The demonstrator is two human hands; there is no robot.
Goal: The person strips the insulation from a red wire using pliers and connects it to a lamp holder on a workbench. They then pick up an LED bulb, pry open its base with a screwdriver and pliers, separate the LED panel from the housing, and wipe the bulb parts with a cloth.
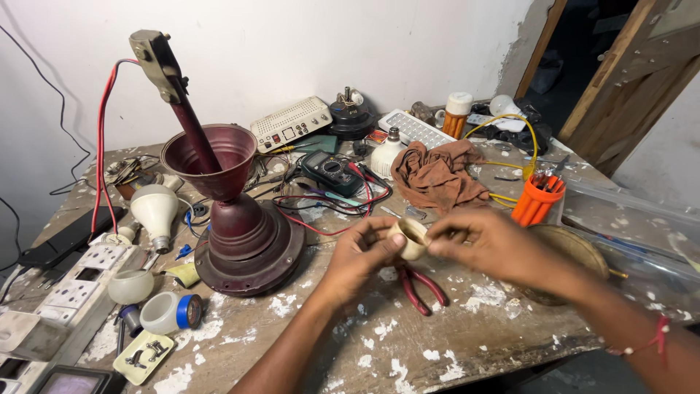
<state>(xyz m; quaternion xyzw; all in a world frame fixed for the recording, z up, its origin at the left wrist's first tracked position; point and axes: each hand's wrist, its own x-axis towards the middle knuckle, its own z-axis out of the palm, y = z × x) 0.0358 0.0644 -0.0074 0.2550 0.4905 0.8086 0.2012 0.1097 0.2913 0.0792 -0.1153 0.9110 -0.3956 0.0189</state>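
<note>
My left hand (361, 255) and my right hand (487, 244) meet over the middle of the worn workbench (306, 343). Between their fingertips they hold a small cream-coloured cup-shaped part (412, 237), its open end tilted up towards me. Red-handled pliers (421, 286) lie on the bench just below the hands. A dark red fan motor housing (244, 233) with an upright rod and a funnel-shaped cover stands to the left of my left hand.
A multimeter (332, 171) with red leads, a brown rag (437, 175), an orange holder of tools (536, 201), a white bulb (154, 211), a socket strip (80, 281), a round brass plate (576, 252) and small parts crowd the bench. A wooden door (627, 80) stands at right.
</note>
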